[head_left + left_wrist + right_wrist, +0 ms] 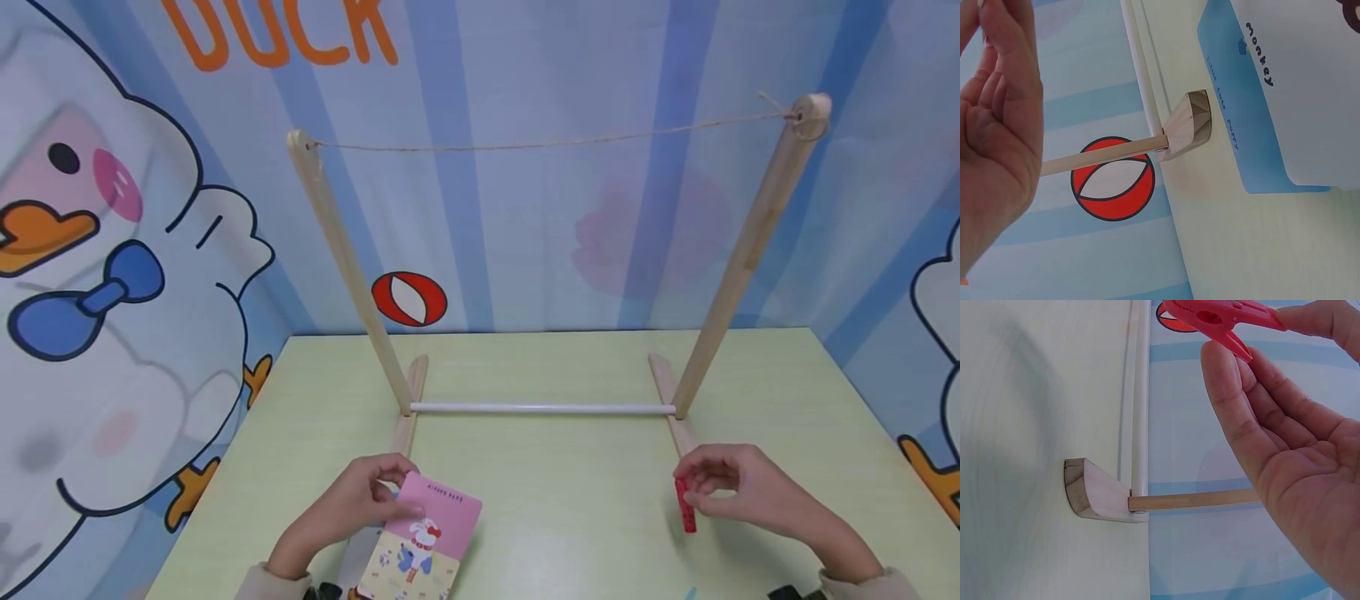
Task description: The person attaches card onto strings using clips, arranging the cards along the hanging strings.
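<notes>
Between its thumb and fingers my left hand point(348, 506) pinches a pink and yellow card point(442, 525) with a white bunny on it, tilted above the table's near side. Under that card, partly hidden in the head view, lie more cards; the left wrist view shows a white card point(1310, 94) marked "Monkey" over a blue card point(1235, 125). At the right, my right hand point(742, 483) grips a red clothespin point(686, 507) by its handles, above the table. In the right wrist view the clothespin point(1229, 319) is cut off by the top edge.
A wooden frame stands on the table point(540, 483), with a left post point(345, 258), a right post point(757, 242) and a white bottom rod point(540, 408). A thin string point(525, 147) joins the post tops. Behind hangs a blue striped backdrop point(517, 225) with cartoon ducks.
</notes>
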Demonstrator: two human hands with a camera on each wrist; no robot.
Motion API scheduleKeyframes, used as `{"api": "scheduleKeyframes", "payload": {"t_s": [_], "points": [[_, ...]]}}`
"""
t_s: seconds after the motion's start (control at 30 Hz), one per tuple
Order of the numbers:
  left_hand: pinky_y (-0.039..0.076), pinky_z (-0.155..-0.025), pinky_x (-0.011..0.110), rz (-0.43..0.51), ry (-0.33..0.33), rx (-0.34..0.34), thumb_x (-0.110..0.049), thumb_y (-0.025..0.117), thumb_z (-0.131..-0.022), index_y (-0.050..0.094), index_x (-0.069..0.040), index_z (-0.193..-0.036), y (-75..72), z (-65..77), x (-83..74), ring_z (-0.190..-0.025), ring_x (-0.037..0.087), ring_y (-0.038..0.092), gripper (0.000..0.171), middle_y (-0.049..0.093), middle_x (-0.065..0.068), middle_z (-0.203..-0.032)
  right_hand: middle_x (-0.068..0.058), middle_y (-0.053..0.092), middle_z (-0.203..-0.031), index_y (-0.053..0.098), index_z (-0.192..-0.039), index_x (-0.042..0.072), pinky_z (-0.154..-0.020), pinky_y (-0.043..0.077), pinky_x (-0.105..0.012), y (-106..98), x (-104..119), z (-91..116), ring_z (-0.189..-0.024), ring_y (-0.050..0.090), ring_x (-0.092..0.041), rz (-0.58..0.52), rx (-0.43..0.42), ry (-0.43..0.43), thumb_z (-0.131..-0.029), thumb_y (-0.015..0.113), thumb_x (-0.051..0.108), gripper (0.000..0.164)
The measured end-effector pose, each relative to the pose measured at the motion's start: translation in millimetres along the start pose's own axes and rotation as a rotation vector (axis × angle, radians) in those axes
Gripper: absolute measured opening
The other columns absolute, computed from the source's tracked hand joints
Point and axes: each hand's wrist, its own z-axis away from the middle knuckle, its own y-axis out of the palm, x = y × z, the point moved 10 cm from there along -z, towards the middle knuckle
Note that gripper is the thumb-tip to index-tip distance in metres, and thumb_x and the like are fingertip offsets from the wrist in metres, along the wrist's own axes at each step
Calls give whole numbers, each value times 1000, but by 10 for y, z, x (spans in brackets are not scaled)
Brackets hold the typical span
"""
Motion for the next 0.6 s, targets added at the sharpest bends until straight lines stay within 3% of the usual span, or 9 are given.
{"api": "scheduleKeyframes", "payload": {"t_s": [0.6], "points": [[58, -68, 27, -9, -1, -30, -17, 80, -86, 66, -6, -112, -85, -41, -17, -74, 21, 68, 32, 71, 6, -101, -7, 69, -93, 65, -108, -4, -71, 58, -29, 20, 121, -122, -78, 66, -16, 15, 3, 0, -90, 69, -3, 18]]}}
